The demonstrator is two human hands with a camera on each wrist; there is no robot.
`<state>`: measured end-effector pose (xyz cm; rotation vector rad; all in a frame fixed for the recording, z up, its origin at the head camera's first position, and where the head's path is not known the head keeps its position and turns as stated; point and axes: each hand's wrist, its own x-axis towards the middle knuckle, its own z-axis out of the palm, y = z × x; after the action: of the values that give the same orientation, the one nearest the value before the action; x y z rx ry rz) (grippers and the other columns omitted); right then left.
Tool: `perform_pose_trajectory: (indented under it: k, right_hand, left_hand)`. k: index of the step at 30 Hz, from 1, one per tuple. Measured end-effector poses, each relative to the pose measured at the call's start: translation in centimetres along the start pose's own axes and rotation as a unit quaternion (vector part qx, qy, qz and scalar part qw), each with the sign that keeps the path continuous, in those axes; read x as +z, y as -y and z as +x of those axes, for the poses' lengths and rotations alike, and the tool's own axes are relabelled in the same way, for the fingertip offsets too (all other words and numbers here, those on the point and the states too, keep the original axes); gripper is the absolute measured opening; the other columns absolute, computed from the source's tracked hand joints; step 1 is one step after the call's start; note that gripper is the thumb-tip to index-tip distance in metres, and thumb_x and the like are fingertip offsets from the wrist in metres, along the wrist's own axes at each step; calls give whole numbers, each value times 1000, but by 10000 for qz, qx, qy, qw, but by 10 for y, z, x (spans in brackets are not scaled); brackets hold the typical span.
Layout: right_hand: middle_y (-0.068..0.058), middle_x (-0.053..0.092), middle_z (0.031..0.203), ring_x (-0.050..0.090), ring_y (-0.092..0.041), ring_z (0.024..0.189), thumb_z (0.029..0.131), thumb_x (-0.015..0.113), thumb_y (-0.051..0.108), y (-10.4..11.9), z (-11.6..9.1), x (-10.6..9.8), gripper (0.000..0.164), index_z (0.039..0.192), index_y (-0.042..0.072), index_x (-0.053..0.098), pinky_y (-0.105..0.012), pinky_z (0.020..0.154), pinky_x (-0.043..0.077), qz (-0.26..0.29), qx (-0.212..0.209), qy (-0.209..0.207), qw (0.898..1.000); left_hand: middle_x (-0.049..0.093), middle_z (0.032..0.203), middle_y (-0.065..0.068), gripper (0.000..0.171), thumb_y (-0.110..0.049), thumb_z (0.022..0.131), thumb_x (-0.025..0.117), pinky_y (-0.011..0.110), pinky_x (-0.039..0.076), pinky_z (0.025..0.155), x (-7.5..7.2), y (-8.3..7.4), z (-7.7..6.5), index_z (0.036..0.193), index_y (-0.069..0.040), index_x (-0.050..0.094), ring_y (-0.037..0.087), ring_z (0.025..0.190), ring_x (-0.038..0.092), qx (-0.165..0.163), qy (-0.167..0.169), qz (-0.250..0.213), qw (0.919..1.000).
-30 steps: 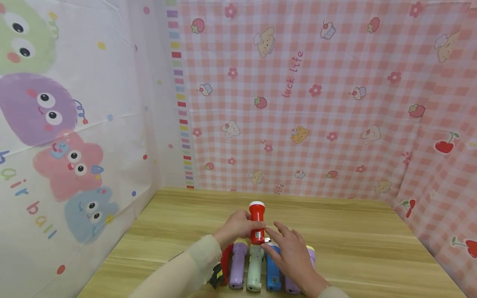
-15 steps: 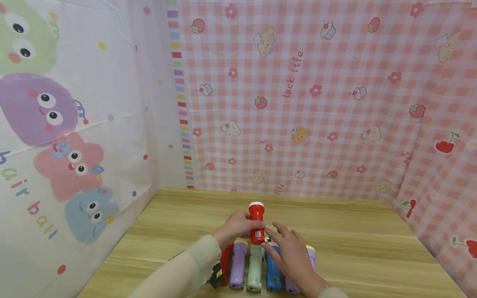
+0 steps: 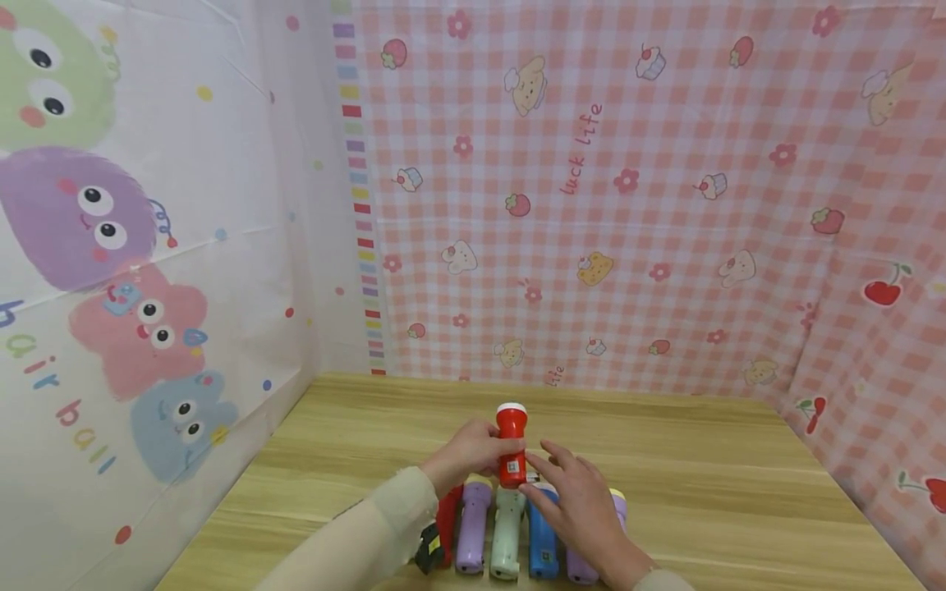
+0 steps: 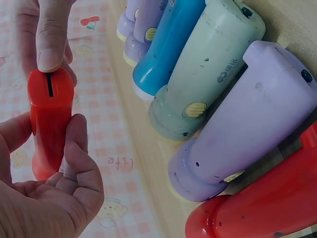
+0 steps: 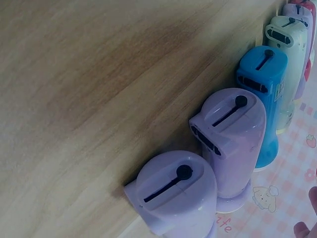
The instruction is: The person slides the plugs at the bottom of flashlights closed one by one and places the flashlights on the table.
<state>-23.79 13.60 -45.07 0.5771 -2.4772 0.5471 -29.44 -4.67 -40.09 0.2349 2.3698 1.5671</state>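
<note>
My left hand grips a red flashlight around its middle, its white-rimmed head pointing up and away. In the left wrist view the slotted tail of this flashlight faces the camera, the fingers curled round its body. My right hand reaches in from the right with fairly straight fingers. Its thumb rests on the tail by the slot. A small silvery piece juts from the flashlight's lower right side, beside the right fingers. Only fingertips show at the edge of the right wrist view.
Along the near part of the wooden table lies a row of flashlights: red, purple, pale green, blue and more purple. A black object with a yellow mark lies left. Patterned cloths hang behind.
Almost nothing differs. The held red flashlight sits very slightly lower and to the right, along with a small shift of the whole view. Both hands keep their places.
</note>
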Motion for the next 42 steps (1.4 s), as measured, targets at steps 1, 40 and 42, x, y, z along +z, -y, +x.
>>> perform_pose_trajectory:
  k: [1, 40, 42]
  right_hand:
    - [-13, 61, 130, 65, -25, 102, 85, 77, 38, -1, 0, 0, 47, 126, 16, 70, -58, 91, 47, 2, -56, -55, 10000]
    - [-7, 66, 120, 67, -16, 90, 65, 91, 41, -1, -3, 8, 50, 105, 15, 77, -53, 87, 50, -320, -282, -877, 9952]
    - [-7, 67, 119, 68, -18, 91, 64, 91, 41, 0, -2, 8, 51, 105, 14, 77, -53, 87, 50, -354, -261, -876, 9952]
  left_hand:
    - [66, 81, 7, 28, -29, 93, 71, 40, 55, 71, 0, 0, 0, 94, -1, 67, 19, 69, 60, 2, 1, 19, 10000]
    - [63, 83, 9, 26, -22, 91, 72, 44, 54, 72, 16, -1, -6, 96, 1, 62, 21, 71, 60, 65, -356, 109, 9993]
    - [63, 82, 9, 25, -22, 92, 72, 44, 54, 71, 16, -1, -6, 95, 1, 62, 21, 70, 60, 68, -359, 126, 9993]
